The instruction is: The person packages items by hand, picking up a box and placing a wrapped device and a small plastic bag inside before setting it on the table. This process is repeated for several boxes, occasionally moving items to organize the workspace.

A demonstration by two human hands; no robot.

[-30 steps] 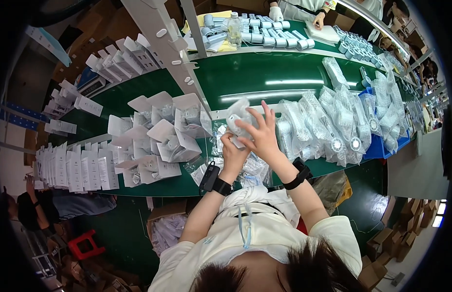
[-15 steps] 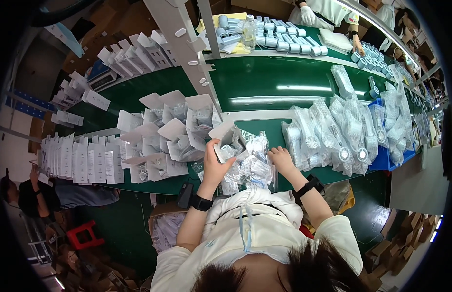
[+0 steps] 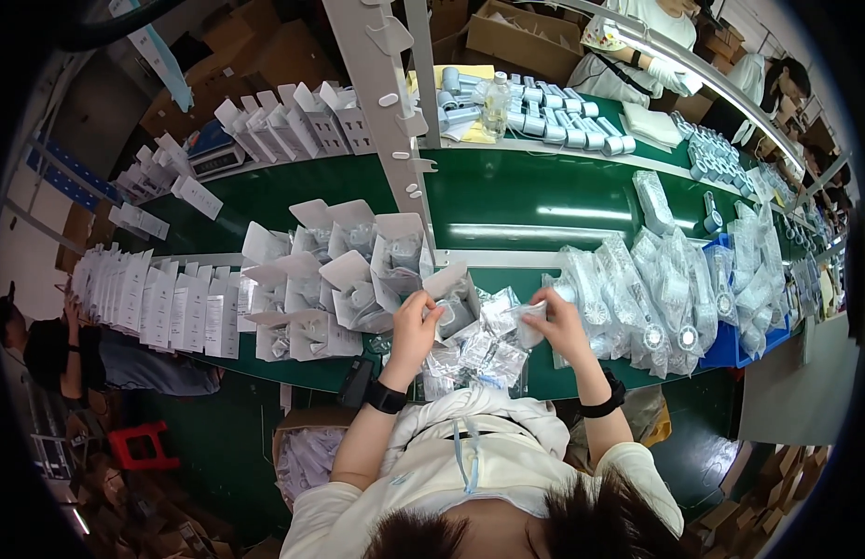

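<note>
My left hand [image 3: 417, 328] is closed at the near left edge of an open white box [image 3: 458, 282], its fingertips gripping the wall. Inside that box lies something wrapped in clear plastic. Between the thumb and fingers of my right hand [image 3: 561, 328] is a small clear plastic bag [image 3: 528, 325]; its contents are too blurred to make out. Just below and between both hands spreads a pile of small clear and silvery packets [image 3: 479, 347]. Several open white boxes [image 3: 358, 296] holding plastic-wrapped parts stand left of my left hand.
Bubble-wrapped handheld parts [image 3: 619, 298] lie to the right, some in a blue bin [image 3: 731, 345]. Closed white boxes [image 3: 176, 312] stand in a row at left. A metal post [image 3: 381, 102] rises behind the open boxes. Across the bench, a gloved co-worker [image 3: 638, 56] stands by pale blue parts [image 3: 563, 121].
My right hand has picked up a small clear bag and raised it from the pile's right side. The box sits upright now, and my left hand has shifted to its near edge.
</note>
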